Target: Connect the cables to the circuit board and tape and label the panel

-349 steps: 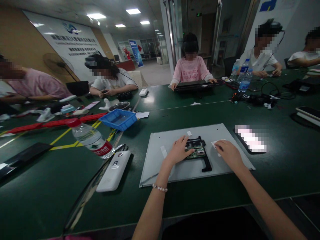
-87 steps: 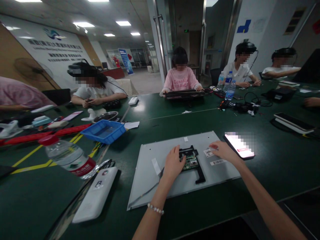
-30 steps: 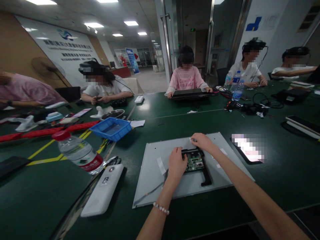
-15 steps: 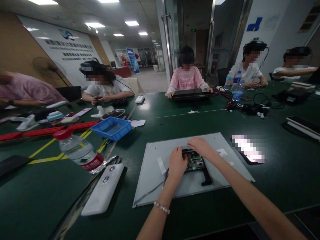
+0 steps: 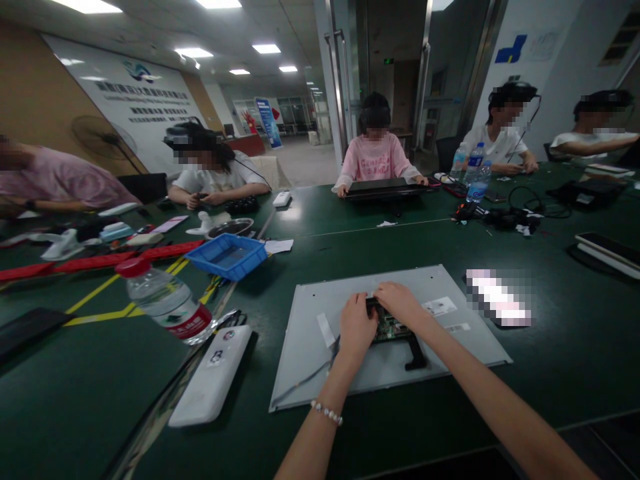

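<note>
A green circuit board in a black plastic frame rests on a pale grey flat panel. My left hand is closed on the left side of the frame, with the thumb by the board's edge. Over the frame's far edge, my right hand has its fingers bent down and pressed together. Its fingertips meet the frame close to my left fingers, and what they pinch is hidden. A thin cable runs from beneath my left wrist to the panel's near left corner.
Left of the panel are a white power bank, a tilted water bottle and a blue tray. A lit phone lies to the right. Across the table, a person in pink holds a dark flat panel.
My right hand has come down onto the frame's far edge and covers more of the board. My left hand keeps its place on the frame. The view has shifted slightly.
</note>
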Motion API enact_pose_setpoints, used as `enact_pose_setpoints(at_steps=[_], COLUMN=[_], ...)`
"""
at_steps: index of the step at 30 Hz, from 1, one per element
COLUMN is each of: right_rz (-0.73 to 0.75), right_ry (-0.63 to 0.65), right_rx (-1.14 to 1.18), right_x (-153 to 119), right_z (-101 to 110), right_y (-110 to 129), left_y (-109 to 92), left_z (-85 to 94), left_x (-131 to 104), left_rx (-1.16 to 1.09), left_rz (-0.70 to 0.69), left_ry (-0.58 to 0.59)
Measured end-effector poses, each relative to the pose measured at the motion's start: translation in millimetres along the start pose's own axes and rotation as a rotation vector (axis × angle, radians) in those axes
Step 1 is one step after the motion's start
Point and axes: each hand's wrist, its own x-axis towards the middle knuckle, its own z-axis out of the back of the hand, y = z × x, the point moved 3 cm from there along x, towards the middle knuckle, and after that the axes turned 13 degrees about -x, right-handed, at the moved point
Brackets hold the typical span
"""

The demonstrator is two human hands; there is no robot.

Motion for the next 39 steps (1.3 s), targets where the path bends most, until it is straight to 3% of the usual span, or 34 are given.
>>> enact_pose_setpoints(at_steps=[10, 17, 28, 33, 39], right_rz=[-0.030, -0.033, -0.011, -0.138, -0.131], right_ry=[-0.027, -0.116, -0.041, -0.110, -0.001], right_rx=[0.183, 0.269, 0.222, 0.148, 0.169], right_x=[-6.8, -12.0, -1.7, 2.1, 5.1], right_z=[-0.5, 1.3, -2.1, 2.1, -12.1], right_y=[-6.2, -20.6, -14.1, -37.2, -61.9], left_y=[-1.7, -2.4, 0.2, 1.0, 0.4], left_z=[0.5, 1.9, 0.9, 0.2, 0.9], left_x=[1.2, 0.8, 0.7, 0.4, 0.2], left_rx=[0.008, 0.013, 0.012, 0.037, 0.041], left_rz=[0.007, -0.015, -0.030, -0.030, -0.024], left_ry=[0.004, -0.002, -0.006, -0.011, -0.011])
